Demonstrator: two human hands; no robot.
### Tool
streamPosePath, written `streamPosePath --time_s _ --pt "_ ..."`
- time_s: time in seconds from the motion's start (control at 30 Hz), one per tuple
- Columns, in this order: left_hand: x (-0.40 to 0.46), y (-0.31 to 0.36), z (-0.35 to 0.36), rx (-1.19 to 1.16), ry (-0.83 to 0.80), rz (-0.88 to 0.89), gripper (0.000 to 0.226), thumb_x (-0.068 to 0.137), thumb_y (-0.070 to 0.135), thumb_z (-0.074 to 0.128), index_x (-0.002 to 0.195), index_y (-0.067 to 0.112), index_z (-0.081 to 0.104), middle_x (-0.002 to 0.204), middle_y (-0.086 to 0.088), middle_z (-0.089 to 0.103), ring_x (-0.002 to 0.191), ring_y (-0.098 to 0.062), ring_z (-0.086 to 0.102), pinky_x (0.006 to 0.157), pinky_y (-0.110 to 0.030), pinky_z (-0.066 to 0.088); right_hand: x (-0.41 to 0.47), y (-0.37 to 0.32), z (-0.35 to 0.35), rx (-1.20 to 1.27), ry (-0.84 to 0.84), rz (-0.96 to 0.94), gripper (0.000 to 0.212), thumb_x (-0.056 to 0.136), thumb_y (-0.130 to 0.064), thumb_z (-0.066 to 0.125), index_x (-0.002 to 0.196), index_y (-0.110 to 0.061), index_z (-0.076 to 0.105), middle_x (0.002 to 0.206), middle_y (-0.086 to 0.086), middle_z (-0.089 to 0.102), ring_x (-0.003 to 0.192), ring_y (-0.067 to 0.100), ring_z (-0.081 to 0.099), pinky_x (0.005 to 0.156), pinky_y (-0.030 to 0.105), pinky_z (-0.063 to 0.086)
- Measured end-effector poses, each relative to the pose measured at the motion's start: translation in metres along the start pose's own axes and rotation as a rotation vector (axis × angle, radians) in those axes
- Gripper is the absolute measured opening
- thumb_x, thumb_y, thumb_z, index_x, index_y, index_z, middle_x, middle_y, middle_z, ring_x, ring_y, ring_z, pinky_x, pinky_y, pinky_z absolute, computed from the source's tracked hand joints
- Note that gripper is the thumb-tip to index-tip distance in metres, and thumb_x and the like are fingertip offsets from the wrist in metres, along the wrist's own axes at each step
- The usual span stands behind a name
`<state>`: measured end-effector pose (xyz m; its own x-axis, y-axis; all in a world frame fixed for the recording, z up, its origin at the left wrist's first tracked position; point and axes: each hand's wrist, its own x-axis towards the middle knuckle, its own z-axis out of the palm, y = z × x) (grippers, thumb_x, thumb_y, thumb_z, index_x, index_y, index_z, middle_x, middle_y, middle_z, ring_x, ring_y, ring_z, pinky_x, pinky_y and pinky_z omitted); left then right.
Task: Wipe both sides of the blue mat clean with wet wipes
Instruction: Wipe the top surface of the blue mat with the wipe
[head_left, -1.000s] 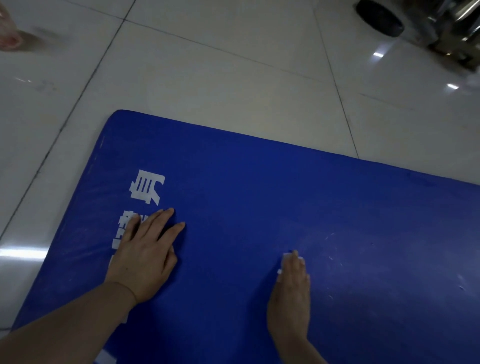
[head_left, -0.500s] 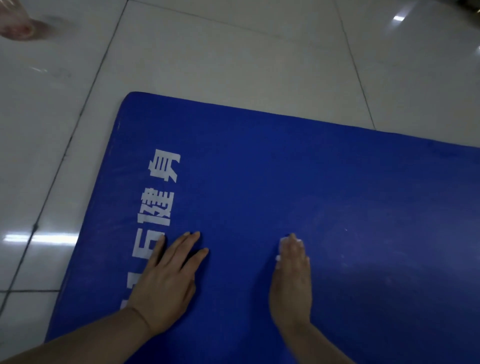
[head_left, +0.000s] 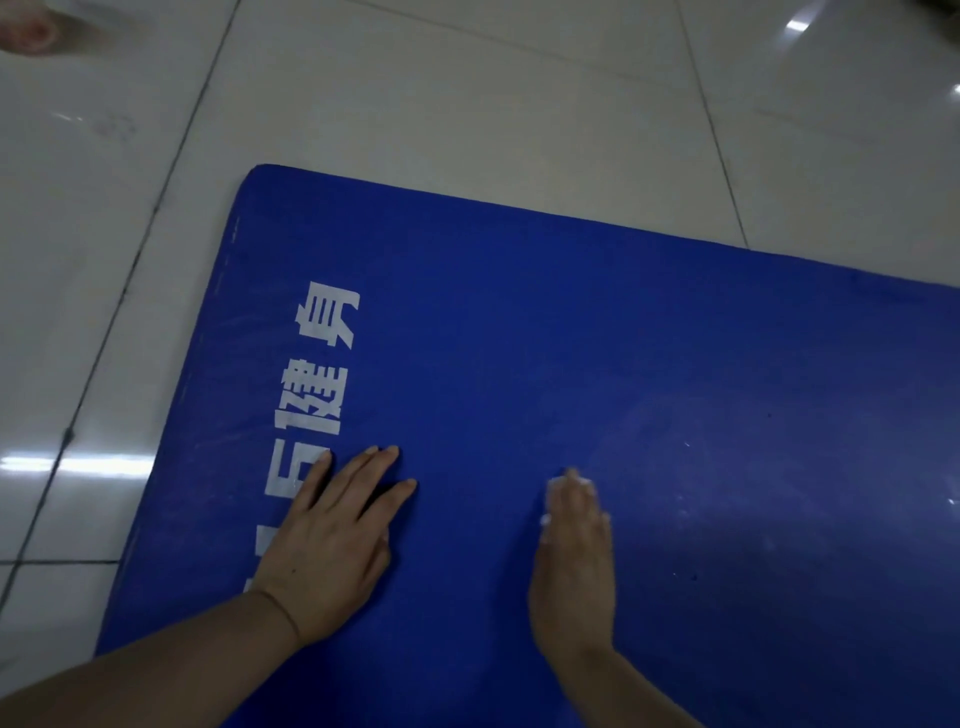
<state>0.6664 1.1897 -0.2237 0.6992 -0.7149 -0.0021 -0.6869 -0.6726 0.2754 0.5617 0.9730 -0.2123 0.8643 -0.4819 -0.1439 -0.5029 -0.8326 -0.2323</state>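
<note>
So we've got the big blue padded mat with white printed lettering (head_left: 597, 415) lying flat on the glossy white tiled floor (head_left: 467, 104), its top-left corner in view and the rest running off to the right and below. Our left hand (head_left: 332, 551) is spread flat on the mat just beside the lettering, fingers straight, bracing it. Our right hand (head_left: 574, 566) is flat too, fingers pressed together, pushing down on a white wet wipe (head_left: 563, 488) that only peeks out around the fingertips. Our guess is the mat's soft and a bit squishy but thick enough to hold its shape, bulky rather than heavy, and likely to slide on those shiny tiles, hence the bracing hand. For flipping it later we'd grab the long edge or that near corner with both hands. There are pale specks and a hazy patch to the right of the wipe. Nothing's really in the way; there's a blurry pinkish thing (head_left: 31, 28) top left, well apart, can't tell what.
</note>
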Motion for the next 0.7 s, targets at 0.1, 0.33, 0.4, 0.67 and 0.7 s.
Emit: streamPosePath --time_s 0.1,0.33,0.4,0.67,0.7 --pt "-0.001 0.001 0.001 0.004 -0.002 0.004 0.052 0.083 0.025 0.035 0.127 0.014 0.060 0.145 -0.012 0.045 0.133 -0.026 0.039 0.110 -0.052 0.022 -0.011 -0.007 0.009 0.000 -0.030 -0.146 0.049 0.104 -0.021 0.010 0.142 -0.007 0.036 0.151 0.006 0.031 0.141 0.019 0.024 0.115 0.032 0.011" --pt "0.001 -0.002 0.001 0.007 -0.004 0.014 0.051 0.084 0.027 0.036 0.128 0.015 0.059 0.145 -0.012 0.044 0.134 -0.025 0.038 0.113 -0.049 0.017 -0.001 0.014 -0.006 0.070 0.003 0.147 0.047 0.101 -0.015 0.015 0.142 -0.020 -0.008 0.151 -0.013 -0.013 0.141 0.003 -0.018 0.113 0.020 -0.017" --pt "0.001 -0.003 0.001 0.018 -0.018 0.019 0.051 0.084 0.029 0.037 0.128 0.016 0.057 0.146 -0.012 0.043 0.134 -0.026 0.037 0.113 -0.049 0.015 -0.001 0.009 -0.004 0.064 -0.028 0.169 0.047 0.101 -0.014 0.016 0.142 -0.018 -0.006 0.152 -0.012 -0.011 0.142 0.006 -0.017 0.113 0.020 -0.017" --pt "0.003 -0.002 -0.001 0.022 -0.046 0.021 0.048 0.085 0.029 0.036 0.128 0.015 0.052 0.144 -0.014 0.043 0.133 -0.029 0.037 0.113 -0.050 0.013 0.001 0.013 -0.020 -0.019 -0.106 0.154 0.045 0.103 -0.025 0.013 0.142 -0.019 -0.009 0.152 -0.010 -0.017 0.142 0.009 -0.018 0.114 0.028 -0.015" --pt "0.002 -0.002 -0.001 0.023 -0.054 0.017 0.049 0.085 0.030 0.036 0.128 0.014 0.054 0.144 -0.014 0.043 0.133 -0.029 0.036 0.113 -0.050 0.013 0.001 0.014 -0.023 -0.034 -0.085 0.134 0.045 0.103 -0.030 0.012 0.144 -0.019 -0.005 0.154 -0.009 -0.014 0.143 0.010 -0.015 0.115 0.029 -0.014"
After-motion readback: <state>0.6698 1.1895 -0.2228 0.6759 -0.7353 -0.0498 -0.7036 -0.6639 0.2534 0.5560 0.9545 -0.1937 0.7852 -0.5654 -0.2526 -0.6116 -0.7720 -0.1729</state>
